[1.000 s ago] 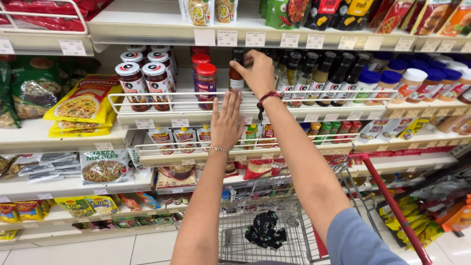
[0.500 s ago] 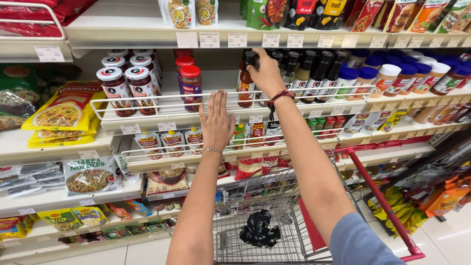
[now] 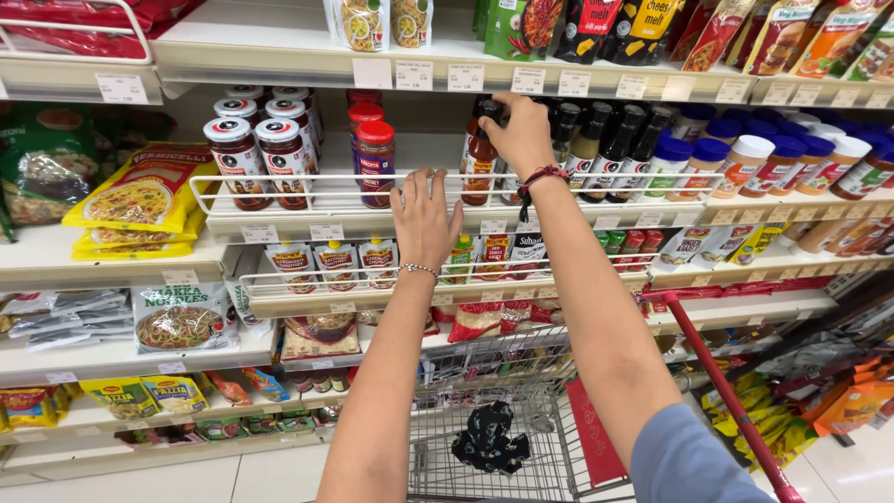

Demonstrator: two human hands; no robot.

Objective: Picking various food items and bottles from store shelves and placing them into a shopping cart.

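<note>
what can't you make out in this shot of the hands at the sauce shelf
Head view only:
- Right hand covers the sauce bottle cap; its grip there is hidden.
- Left hand palm faces away; contact with the shelf rail unclear.
- Dark bundle in the cart: kind unclear.

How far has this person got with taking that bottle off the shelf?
Done: the right hand has closed around the neck of a slim brown sauce bottle. In hand: the bottle stands upright behind the white wire shelf rail, where the left hand rests. Left: lifting it out; the wire shopping cart below holds only a dark bundle.
</note>
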